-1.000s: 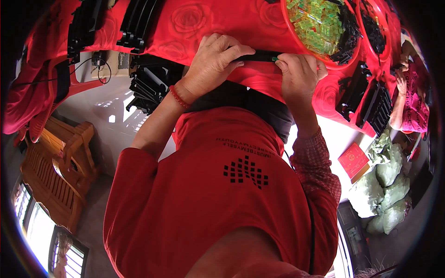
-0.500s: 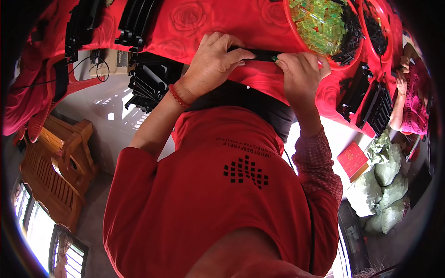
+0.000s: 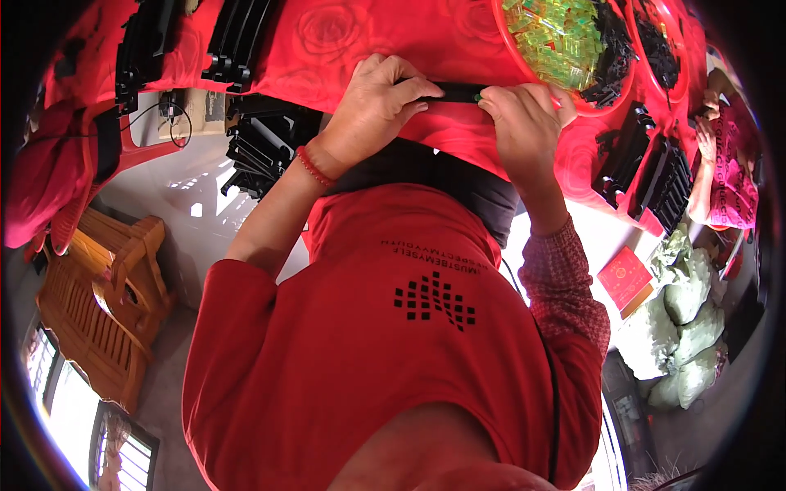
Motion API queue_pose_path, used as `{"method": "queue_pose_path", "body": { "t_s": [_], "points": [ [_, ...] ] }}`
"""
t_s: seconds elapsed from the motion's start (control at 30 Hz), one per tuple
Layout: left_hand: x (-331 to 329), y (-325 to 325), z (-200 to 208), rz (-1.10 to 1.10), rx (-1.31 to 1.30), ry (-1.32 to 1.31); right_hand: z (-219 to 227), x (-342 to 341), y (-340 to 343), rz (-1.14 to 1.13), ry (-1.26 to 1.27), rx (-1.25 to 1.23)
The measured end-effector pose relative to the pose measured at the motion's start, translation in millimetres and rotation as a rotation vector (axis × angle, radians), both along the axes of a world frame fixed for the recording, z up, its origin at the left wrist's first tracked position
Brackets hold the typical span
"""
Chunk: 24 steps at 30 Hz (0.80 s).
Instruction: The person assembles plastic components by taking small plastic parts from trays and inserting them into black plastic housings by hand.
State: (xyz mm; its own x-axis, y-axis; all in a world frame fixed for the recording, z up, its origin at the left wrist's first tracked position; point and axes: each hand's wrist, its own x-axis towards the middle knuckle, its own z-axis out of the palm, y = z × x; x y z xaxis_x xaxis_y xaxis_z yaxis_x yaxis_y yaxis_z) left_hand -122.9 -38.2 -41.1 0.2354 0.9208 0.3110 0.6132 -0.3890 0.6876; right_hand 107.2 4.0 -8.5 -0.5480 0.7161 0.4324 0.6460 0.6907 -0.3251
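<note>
Head view: black strip (image 3: 456, 92) lies left to right, left hand (image 3: 375, 100) pinching one end, right hand (image 3: 526, 123) pinching the green-tipped other!

Pretty sunny room tbh: bright barred window (image 3: 69, 409) bottom left, curtain (image 3: 110, 452) hanging at it, chunky slatted wooden seat (image 3: 92, 327) nearby, light patches (image 3: 196, 210) splashed over the pale floor (image 3: 151, 192). The worktop (image 3: 327, 33) wears a red rose-print cloth (image 3: 454, 131).

The red shirt (image 3: 360, 360) bears black squares (image 3: 434, 299); the right lower sleeve (image 3: 558, 266) is patterned; the bracelet (image 3: 313, 167) has red beads.
</note>
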Motion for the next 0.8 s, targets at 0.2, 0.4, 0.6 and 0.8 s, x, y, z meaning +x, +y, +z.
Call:
{"method": "queue_pose_path", "body": {
  "t_s": [0.2, 0.4, 0.6, 0.8],
  "points": [
    [-7.3, 1.3, 5.2, -0.052, 0.014, 0.013, -3.0, 8.2, -11.5, -0.195, 0.147, -0.130],
    [-9.9, 0.9, 24.7, 0.003, -0.151, 0.094, -13.3, 9.6, -9.4, -0.297, 0.540, -0.267],
    [-14.1, 0.6, 24.1, -0.010, -0.161, 0.125, -17.1, 6.3, -13.5, -0.357, 0.499, -0.266],
    [-10.6, -3.2, 22.0, 0.002, -0.051, 0.197, -22.2, 5.7, -12.2, -0.324, 0.566, -0.293]
  ]
}}
